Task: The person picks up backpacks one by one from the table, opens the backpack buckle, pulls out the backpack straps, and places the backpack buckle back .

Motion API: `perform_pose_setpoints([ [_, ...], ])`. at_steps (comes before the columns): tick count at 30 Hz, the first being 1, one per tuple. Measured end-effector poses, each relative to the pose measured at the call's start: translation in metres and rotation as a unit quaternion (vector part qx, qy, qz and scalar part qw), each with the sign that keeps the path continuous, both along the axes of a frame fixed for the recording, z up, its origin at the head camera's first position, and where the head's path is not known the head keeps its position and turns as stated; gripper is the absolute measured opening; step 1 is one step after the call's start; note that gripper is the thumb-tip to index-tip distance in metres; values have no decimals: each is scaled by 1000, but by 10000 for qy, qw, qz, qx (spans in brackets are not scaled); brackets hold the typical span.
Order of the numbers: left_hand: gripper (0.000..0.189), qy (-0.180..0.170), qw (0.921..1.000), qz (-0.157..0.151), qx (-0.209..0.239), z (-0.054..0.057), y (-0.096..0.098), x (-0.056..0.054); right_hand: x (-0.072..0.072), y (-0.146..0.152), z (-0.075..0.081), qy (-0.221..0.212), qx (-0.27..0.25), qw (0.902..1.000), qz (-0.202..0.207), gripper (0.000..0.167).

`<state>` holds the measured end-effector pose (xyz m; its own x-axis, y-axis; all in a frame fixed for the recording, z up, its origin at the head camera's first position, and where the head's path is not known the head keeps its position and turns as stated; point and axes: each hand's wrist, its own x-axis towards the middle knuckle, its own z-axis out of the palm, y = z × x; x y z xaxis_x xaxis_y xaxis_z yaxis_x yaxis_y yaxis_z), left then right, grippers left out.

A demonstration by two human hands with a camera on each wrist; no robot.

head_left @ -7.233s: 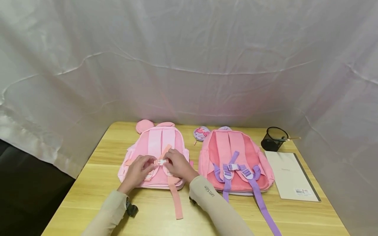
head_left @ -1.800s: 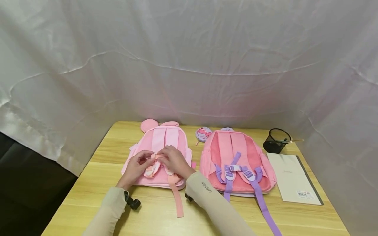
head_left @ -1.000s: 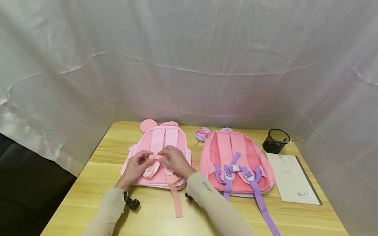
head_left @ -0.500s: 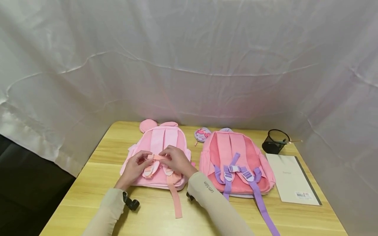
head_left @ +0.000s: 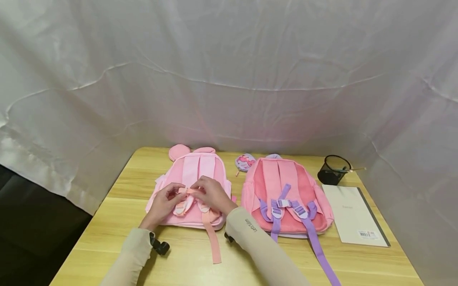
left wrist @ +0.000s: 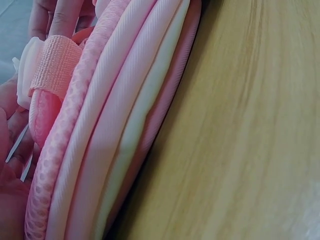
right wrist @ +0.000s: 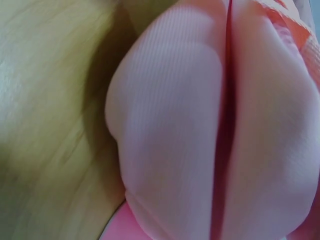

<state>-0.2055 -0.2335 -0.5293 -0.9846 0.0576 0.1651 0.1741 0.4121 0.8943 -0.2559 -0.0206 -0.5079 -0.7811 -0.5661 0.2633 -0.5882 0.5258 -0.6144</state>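
Note:
A light pink backpack (head_left: 173, 174) lies back-side up at the left of the table, round ear shapes at its far end. My left hand (head_left: 163, 203) and right hand (head_left: 214, 196) meet over its lower middle. Both pinch the short orange chest strap (head_left: 193, 191) that crosses between its shoulder straps; fingers largely hide its white buckle. A long orange webbing tail (head_left: 213, 243) hangs toward me onto the wood. In the left wrist view, a white strap adjuster (left wrist: 27, 72) with peach webbing stands beside my left fingers. The right wrist view holds mostly the bag's padded side (right wrist: 170, 110).
To the right lies a coral-pink backpack (head_left: 257, 178) with purple straps, its white buckle (head_left: 284, 203) fastened. A small round purse (head_left: 245, 162) sits between the bags' tops. Farther right are a black mesh pen cup (head_left: 330, 177) and a cream notebook (head_left: 352, 214). Grey curtains (head_left: 229, 79) surround the table.
Seven seconds ago the white buckle showed between my hands, with an orange strap end sticking up. Now orange strap spans that gap. Over the last second my hands barely shift.

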Motion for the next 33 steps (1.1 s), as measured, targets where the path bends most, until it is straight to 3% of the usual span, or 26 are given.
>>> perform_pose_setpoints([
  [5,25,73,10000,34,56,-13,-4,-6,-1,-1,0,-154,52,9999,20,22],
  [15,27,-108,9998,148,-5,-12,-5,-3,-2,7,1,-357,152,9992,41,22],
  [18,25,-126,9997,213,-77,-9,-3,-2,-3,7,0,-360,185,9991,112,20],
  [25,24,-29,10000,14,18,14,7,10,-1,8,1,-244,188,9995,112,18],
  [27,24,-19,10000,26,-28,15,7,10,-1,7,2,-169,156,9996,139,17],
  [33,25,2,10000,47,-81,-8,-2,-2,-1,2,2,-56,86,9998,184,18],
])
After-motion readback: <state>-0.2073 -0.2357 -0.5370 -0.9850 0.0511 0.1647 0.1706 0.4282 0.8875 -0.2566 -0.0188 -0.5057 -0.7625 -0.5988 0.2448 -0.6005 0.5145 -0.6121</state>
